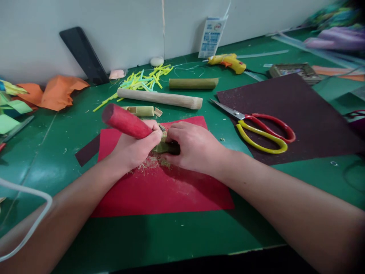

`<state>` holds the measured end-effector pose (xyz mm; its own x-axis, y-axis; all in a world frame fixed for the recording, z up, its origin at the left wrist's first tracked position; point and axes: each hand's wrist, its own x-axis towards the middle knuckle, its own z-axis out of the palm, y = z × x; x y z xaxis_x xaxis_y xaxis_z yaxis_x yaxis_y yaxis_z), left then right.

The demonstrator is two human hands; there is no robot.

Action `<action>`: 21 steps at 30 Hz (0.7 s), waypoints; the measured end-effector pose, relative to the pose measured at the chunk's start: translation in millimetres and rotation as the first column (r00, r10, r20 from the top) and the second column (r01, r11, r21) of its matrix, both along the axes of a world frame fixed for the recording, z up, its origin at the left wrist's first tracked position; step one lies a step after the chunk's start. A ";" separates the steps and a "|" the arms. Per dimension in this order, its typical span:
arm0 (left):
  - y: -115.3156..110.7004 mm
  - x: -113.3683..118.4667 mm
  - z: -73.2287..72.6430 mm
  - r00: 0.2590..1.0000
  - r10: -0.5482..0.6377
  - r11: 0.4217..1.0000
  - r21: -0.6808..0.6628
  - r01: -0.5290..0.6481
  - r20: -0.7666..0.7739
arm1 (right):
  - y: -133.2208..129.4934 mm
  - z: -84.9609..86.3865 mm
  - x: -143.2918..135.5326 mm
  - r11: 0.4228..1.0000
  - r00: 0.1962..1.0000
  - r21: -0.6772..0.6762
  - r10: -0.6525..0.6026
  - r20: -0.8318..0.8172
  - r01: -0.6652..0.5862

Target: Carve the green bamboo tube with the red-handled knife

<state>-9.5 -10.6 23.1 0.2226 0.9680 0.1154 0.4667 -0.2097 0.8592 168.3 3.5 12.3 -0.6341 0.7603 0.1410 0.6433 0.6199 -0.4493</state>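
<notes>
My left hand (137,146) is closed around a tool with a thick red handle (125,121), which slants up to the left. The tool's working end is mostly hidden by my fingers, against a green bamboo piece (161,146). My right hand (192,146) grips that bamboo piece from the right, its fingers curled round it. Both hands are close together above a red sheet (168,194). Fine shavings (151,163) are scattered on the sheet below the bamboo.
Behind lie a pale stick (159,98), a bamboo tube (193,83), a notched bamboo piece (144,111) and yellow-green strips (142,82). Scissors (256,131) rest on a dark sheet (310,114) at right. A yellow glue gun (228,62) and a leaning phone (84,55) are farther back.
</notes>
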 end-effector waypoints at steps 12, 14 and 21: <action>0.5 -1.5 4.0 1.000 0.009 0.996 -0.086 -0.010 -0.013 | -1.5 0.9 -0.8 0.999 0.999 -0.014 0.049 0.011 -0.048; 0.5 -0.8 4.3 1.000 0.007 0.997 -0.071 -0.008 -0.016 | -1.9 0.7 -0.8 0.999 0.999 -0.013 0.050 0.008 -0.050; 0.9 -3.5 -2.9 0.993 -0.046 0.995 0.080 0.055 -0.113 | -0.5 -5.1 -0.6 0.999 0.999 -0.028 0.027 -0.018 -0.028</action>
<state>-12.9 -9.7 20.2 0.2868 0.9433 0.1670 0.5449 -0.3040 0.7814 167.7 2.9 7.2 -0.6523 0.7466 0.1311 0.6180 0.6239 -0.4783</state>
